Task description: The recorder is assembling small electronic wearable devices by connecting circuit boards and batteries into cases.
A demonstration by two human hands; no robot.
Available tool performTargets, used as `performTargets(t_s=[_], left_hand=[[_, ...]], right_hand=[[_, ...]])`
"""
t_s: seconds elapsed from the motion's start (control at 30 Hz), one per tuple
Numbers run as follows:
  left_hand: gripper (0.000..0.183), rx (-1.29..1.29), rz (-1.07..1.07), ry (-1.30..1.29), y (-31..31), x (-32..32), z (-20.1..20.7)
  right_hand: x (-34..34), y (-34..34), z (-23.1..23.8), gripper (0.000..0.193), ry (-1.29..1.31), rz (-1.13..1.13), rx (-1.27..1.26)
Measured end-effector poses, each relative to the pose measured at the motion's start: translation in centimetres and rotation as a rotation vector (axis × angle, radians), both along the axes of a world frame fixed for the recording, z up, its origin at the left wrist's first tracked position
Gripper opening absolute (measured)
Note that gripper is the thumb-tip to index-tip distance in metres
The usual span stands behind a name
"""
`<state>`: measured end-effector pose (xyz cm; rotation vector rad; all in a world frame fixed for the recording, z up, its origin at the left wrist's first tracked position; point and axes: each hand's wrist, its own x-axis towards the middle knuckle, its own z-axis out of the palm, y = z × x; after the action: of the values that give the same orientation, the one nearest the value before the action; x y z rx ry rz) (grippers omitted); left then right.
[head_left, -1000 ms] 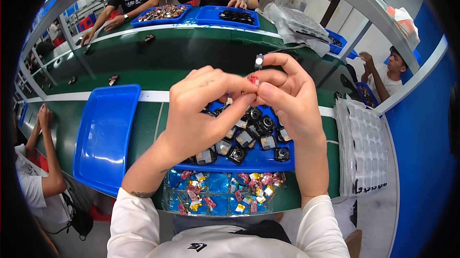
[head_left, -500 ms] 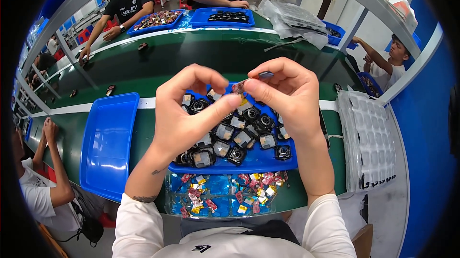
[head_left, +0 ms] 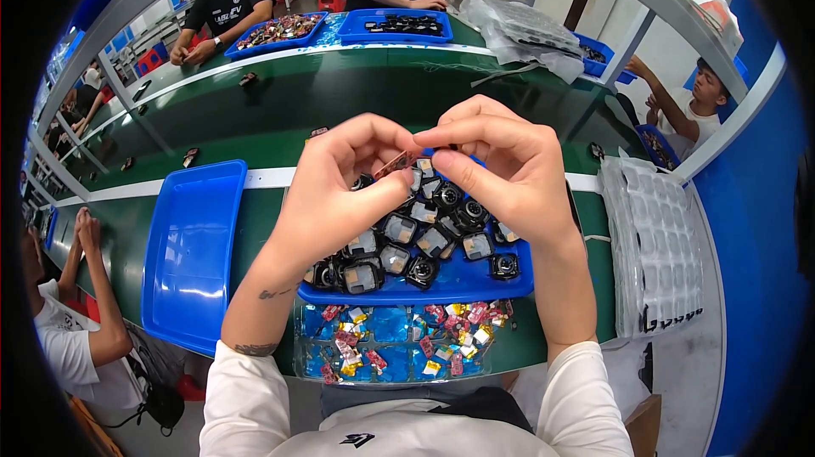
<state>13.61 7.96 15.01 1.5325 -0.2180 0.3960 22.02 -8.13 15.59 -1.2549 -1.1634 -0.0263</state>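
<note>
Above a blue tray (head_left: 497, 287), my two hands meet at the fingertips. My left hand (head_left: 340, 185) pinches a small, thin reddish piece (head_left: 394, 165) between thumb and fingers; it looks like a little circuit part. My right hand (head_left: 509, 172) has its fingers curled closed against the same spot, with a small dark piece partly showing at its tips; its kind is hidden. Under them, black smartwatch cases (head_left: 433, 242) lie heaped in the tray, some with grey inner faces up, others showing round sensor backs. My hands cover the tray's far part.
Nearest me, a clear compartment tray (head_left: 395, 334) holds pink, yellow and white small parts. A blue tray (head_left: 193, 245) stands at left, stacked clear plastic trays (head_left: 654, 245) at right. Across the green belt (head_left: 340, 83), people sit near blue trays of parts. Metal frame bars arch overhead.
The reddish piece now sits in my left fingers, which have closed on it. My right fingertips have curled in, and the dark square piece there is mostly hidden. Small parts have shifted along the belt.
</note>
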Motion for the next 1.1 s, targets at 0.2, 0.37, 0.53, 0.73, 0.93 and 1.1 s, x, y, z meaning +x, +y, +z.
performTargets(t_s=[0.2, 0.37, 0.53, 0.73, 0.93, 1.1], left_hand=[[0.013, 0.032, -0.008, 0.012, 0.5, -0.2, 0.3], [0.014, 0.054, 0.025, -0.009, 0.5, -0.3, 0.3], [0.015, 0.15, 0.072, -0.038, 0.3, 0.0, 0.1], [0.015, 0.156, 0.037, -0.014, 0.5, 0.6, -0.4], [0.017, 0.161, 0.068, -0.046, 0.8, 1.0, -0.4], [0.018, 0.173, 0.138, -0.001, 1.1, 0.9, -0.3]], right_hand=[[0.1, -0.9, 0.5, 0.018, -0.002, -0.015, -0.092], [0.2, -1.1, 0.8, 0.016, 0.139, 0.062, -0.076], [0.0, -1.2, 0.6, 0.012, 0.217, -0.006, -0.05], [0.2, -0.5, 0.0, 0.009, 0.277, 0.044, -0.065], [2.3, 0.2, -1.3, 0.01, -0.078, -0.343, -0.232], [4.2, 0.3, -3.9, 0.016, -0.589, -0.87, -1.096]])
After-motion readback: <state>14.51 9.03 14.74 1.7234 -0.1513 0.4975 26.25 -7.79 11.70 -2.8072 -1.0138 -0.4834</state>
